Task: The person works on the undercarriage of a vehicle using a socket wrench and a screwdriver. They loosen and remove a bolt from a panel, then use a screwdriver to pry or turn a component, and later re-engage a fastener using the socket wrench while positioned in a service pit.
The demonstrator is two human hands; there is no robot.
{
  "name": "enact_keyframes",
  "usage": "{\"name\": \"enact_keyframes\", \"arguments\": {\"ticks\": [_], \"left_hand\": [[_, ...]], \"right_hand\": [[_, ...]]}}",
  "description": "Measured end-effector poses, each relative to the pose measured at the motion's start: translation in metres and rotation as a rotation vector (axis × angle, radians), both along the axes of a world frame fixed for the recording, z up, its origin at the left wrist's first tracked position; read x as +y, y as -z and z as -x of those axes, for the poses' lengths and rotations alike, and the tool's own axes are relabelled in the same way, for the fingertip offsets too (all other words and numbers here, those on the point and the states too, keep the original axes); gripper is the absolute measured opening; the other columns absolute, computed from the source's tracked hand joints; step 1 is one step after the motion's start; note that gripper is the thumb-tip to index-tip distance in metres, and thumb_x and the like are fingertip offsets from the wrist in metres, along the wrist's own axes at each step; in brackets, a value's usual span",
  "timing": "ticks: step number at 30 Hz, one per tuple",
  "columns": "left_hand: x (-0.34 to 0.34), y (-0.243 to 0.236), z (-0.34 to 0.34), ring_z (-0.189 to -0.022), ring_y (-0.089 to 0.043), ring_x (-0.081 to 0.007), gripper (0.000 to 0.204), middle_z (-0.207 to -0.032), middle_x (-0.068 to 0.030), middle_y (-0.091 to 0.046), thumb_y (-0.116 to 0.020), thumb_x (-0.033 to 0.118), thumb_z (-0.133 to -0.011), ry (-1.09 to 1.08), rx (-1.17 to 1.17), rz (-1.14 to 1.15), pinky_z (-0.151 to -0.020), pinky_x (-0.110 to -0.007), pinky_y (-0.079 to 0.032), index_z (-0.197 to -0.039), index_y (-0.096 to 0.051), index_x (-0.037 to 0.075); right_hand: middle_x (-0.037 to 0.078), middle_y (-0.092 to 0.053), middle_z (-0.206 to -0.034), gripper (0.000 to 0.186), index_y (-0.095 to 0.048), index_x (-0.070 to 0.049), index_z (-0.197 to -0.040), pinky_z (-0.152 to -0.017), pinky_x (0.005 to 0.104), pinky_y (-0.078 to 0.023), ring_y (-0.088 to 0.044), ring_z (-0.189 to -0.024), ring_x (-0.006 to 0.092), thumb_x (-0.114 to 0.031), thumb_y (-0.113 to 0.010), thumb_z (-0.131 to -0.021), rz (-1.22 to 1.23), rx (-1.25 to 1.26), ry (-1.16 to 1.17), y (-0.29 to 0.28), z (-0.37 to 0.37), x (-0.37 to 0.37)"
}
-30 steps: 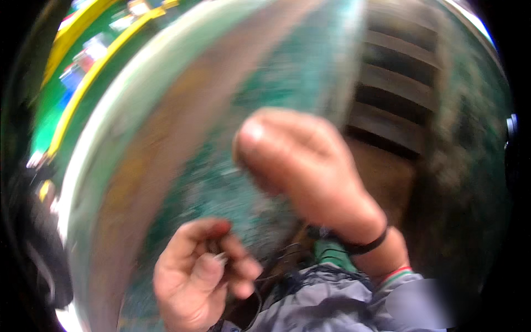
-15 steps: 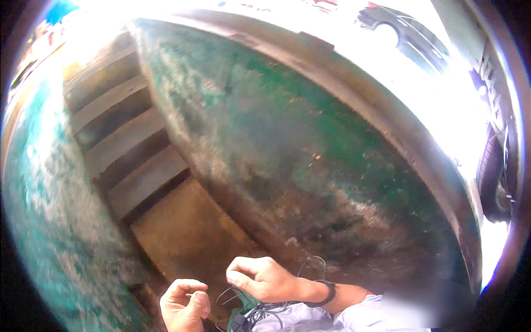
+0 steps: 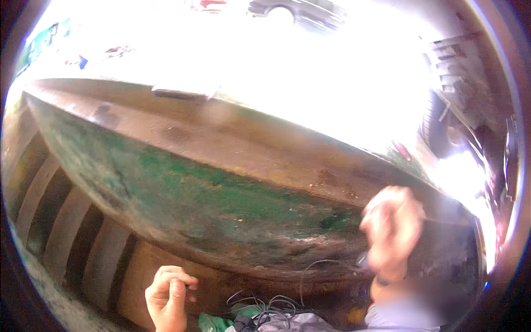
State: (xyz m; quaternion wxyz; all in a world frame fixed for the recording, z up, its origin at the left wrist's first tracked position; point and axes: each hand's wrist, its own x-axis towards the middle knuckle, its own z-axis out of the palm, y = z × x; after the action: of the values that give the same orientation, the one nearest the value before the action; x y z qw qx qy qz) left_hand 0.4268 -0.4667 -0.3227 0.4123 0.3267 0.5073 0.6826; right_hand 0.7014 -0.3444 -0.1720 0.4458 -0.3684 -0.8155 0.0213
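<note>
My left hand [image 3: 168,296] is low in the picture, fingers curled in and the thumb pressed against them. What it pinches, if anything, is hidden. Raised to the right, my right hand [image 3: 391,227] is smeared by motion, near the brown ledge [image 3: 265,160] on top of the green wall [image 3: 188,188]. Its fingers cannot be made out. Thin dark cables [image 3: 276,307] loop in front of my body, over green and grey cloth.
Concrete steps [image 3: 72,232] rise at the left from a brown floor [image 3: 146,265] between the walls. Beyond the ledge is a bright area with a dark car [image 3: 304,14] at the top. A tyre [image 3: 434,119] and vehicle parts stand at the right.
The view has swung right, so the steps now lie at the far left. My right hand has left its place beside the left hand and moved up and right toward the ledge.
</note>
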Motion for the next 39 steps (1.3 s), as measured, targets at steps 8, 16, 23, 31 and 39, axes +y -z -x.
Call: {"name": "enact_keyframes", "arguments": {"ticks": [8, 16, 23, 31, 39], "left_hand": [[0.061, 0.010, -0.006, -0.073, -0.058, -0.0053, 0.029, -0.086, -0.0002, -0.067, -0.054, 0.031, -0.103, 0.617, -0.133, 0.077, -0.065, -0.019, -0.045, -0.108, -0.066, 0.004], [0.091, 0.019, 0.008, -0.078, -0.060, -0.0121, 0.026, -0.094, -0.0063, -0.065, -0.053, 0.018, -0.101, 1.104, -0.196, 0.180, -0.067, -0.022, -0.048, -0.116, -0.060, -0.002], [0.113, -0.006, -0.041, -0.062, -0.045, -0.0063, 0.033, -0.081, 0.0014, -0.052, -0.054, 0.027, -0.103, 1.367, -0.252, 0.109, -0.054, -0.021, -0.035, -0.120, -0.059, 0.000], [0.073, 0.018, -0.127, -0.086, -0.060, -0.0127, 0.023, -0.094, -0.0040, -0.066, -0.066, 0.024, -0.095, 1.910, -0.067, 0.186, -0.078, -0.027, -0.049, -0.105, -0.073, 0.004], [-0.011, 0.065, -0.212, -0.086, -0.062, -0.0139, 0.024, -0.089, -0.0063, -0.069, -0.066, 0.023, -0.096, 2.125, 0.195, 0.086, -0.078, -0.029, -0.049, -0.097, -0.073, 0.000]], "right_hand": [[0.025, -0.066, -0.111, 0.035, -0.065, 0.002, -0.116, -0.089, 0.0394, -0.049, -0.065, -0.102, 0.0355, -0.019, -0.064, -0.088, 0.282, -0.582, 0.680, -0.089, -0.070, 0.128], [0.018, -0.066, -0.098, 0.017, -0.063, -0.002, -0.097, -0.076, 0.0438, -0.053, -0.066, -0.086, 0.0370, -0.018, -0.063, -0.092, -0.254, -0.537, 0.824, -0.069, -0.057, 0.053], [0.008, -0.065, -0.087, 0.018, -0.067, -0.006, -0.092, -0.066, 0.0355, -0.054, -0.066, -0.078, 0.0252, -0.011, -0.077, -0.077, -0.096, -0.635, 0.644, 0.003, 0.005, -0.098], [0.003, -0.066, -0.090, 0.019, -0.069, -0.010, -0.095, -0.065, 0.0327, -0.052, -0.065, -0.073, 0.0206, -0.016, -0.077, -0.079, 0.409, -0.287, 0.820, 0.084, 0.013, -0.235], [0.013, -0.070, -0.094, 0.026, -0.069, -0.008, -0.096, -0.070, 0.0360, -0.058, -0.070, -0.082, 0.0304, -0.014, -0.083, -0.075, 0.584, 0.172, 1.237, 0.104, 0.003, -0.344]]}}
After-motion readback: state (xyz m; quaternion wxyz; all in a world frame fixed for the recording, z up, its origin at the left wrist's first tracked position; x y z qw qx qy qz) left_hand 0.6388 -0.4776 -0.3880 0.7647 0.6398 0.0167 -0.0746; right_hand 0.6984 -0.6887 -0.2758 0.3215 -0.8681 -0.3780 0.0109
